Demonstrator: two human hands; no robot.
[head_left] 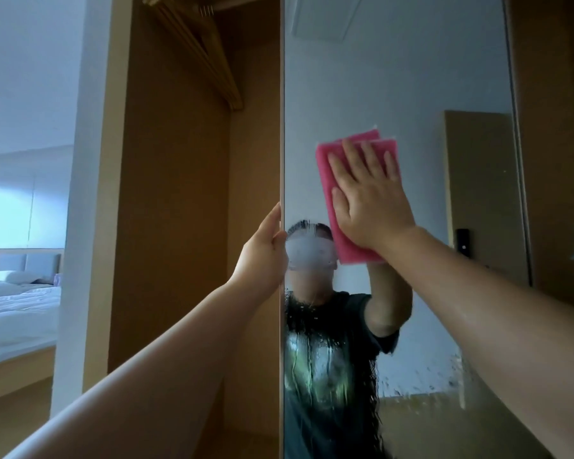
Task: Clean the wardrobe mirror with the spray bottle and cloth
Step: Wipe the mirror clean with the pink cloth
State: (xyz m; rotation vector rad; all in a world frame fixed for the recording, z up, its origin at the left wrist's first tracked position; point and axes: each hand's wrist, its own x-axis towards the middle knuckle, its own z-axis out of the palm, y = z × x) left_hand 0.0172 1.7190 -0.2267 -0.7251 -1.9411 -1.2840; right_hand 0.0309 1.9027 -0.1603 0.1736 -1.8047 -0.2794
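The wardrobe mirror (411, 77) fills the right half of the view on an open door. A folded pink cloth (325, 173) lies flat against the glass at mid height. My right hand (368, 200) presses it there with straight, spread fingers. My left hand (262, 256) grips the mirror door's left edge, fingers curled round it. Spray droplets and runs cover the lower glass (315, 352). No spray bottle is in view.
The open wardrobe (179, 193) stands left of the door, with wooden hangers (196, 51) on a rail at the top. A bed (14, 303) with white bedding lies far left. Brown wall panelling (557, 160) borders the mirror on the right.
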